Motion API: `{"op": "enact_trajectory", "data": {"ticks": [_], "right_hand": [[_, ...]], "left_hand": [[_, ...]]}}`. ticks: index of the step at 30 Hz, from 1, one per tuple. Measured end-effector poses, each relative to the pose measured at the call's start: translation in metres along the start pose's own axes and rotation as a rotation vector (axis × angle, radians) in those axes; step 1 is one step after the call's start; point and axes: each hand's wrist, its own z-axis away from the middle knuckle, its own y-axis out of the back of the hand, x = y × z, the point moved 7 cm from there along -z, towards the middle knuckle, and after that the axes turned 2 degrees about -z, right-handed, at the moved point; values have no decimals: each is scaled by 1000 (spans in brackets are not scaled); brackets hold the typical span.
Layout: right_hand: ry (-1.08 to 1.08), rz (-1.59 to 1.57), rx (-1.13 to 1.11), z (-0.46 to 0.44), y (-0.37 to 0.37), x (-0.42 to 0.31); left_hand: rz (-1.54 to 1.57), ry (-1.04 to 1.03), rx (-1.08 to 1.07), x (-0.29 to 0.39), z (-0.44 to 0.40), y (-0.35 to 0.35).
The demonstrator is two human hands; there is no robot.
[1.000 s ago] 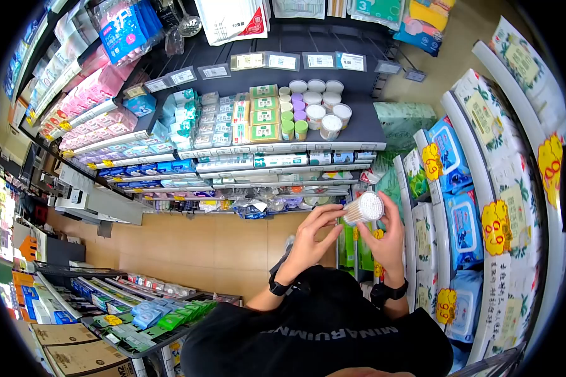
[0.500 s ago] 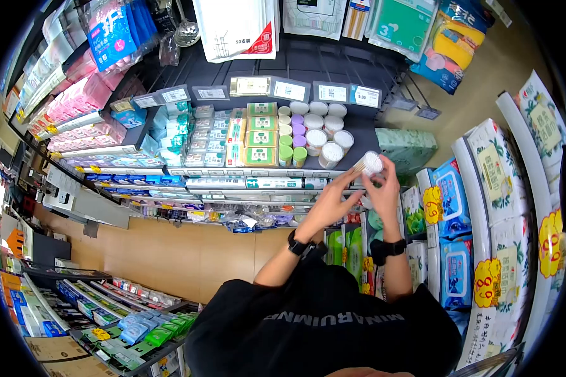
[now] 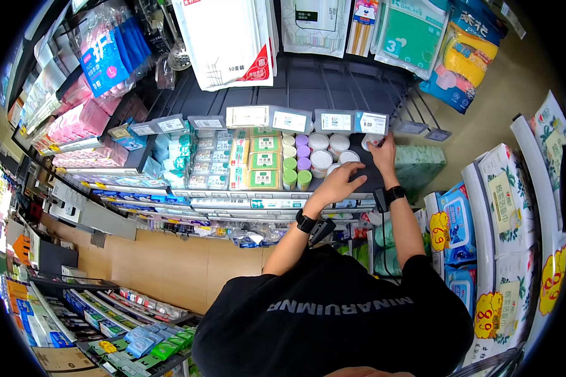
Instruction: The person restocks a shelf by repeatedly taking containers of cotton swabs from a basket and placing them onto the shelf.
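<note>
A wide dark grey store shelf [image 3: 366, 162] carries the goods, and one large pale green patterned block [image 3: 421, 160] stands just past its right end. Two bare hands reach over the shelf. The right hand [image 3: 387, 156] is at the shelf's right end, its fingers closed around one round, clear-sided white tub [image 3: 370, 138]; whether that tub's base touches the shelf cannot be told. The left hand [image 3: 336, 187] is over the shelf's front edge, right of centre, with fingers partly spread and nothing seen in them; contact with the tubs under it cannot be made out. Near the shelf's middle lie square green-and-tan packs [image 3: 264, 180], at least three in a column. Right of them on the shelf are eight small round jars in view: three with purple lids [image 3: 304, 163], three with green lids [image 3: 304, 176] and two with cream lids [image 3: 289, 152]. At least five more white-topped tubs [image 3: 321, 159] are grouped between those jars and the held tub; overhanging labels may hide others. Handling the held tub well seems to call for a light grip around its side, keeping it upright, with its base flat and steady on the shelf before the fingers loosen, and the free hand kept from nudging the close-packed tubs.
</note>
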Motion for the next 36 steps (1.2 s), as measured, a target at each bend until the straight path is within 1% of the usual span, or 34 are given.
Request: {"op": "enact_trajectory", "data": {"ticks": [1,3,4,5,8,9,11,14,17,21,23,24,26,32,36], "right_hand": [[3,-2,-1,-11,-7,18],[148,114,-10,-31,-29,50],[68,56,-54,-38,-37,64],[70,53,-57,-43,-42,73],[226,81,-53,-54,-60,86],[226,80,-61,-54,-65,92],[231,176,-92,-59,-76,101],[206,184,-81,-61,-79,101],[244,264,-55,-74,-98,144],[195,267,-104,-70,-103,139],[211,363,-144,-69,-111,142],[212,361,-144,-68,-110,138],[118,376,-260,-66,-113,131],[29,286,-236,-59,-115,130],[89,371,-267,-55,-122,140]], "left_hand": [[30,16,-14,-4,-2,0],[1,36,-30,-10,-4,5],[4,26,-37,-13,-4,7],[8,17,-44,-16,-3,7],[29,-5,-52,-15,0,15],[31,1,-48,-15,1,17],[149,-17,-40,-11,-3,23],[148,-38,-1,-6,-5,31],[137,-40,2,-4,-4,36],[115,-8,7,-2,0,42],[140,-8,10,-5,1,43],[138,-8,11,-6,1,44],[137,-4,7,-8,1,44],[134,6,35,-13,7,47],[129,26,32,-13,8,48]]}}
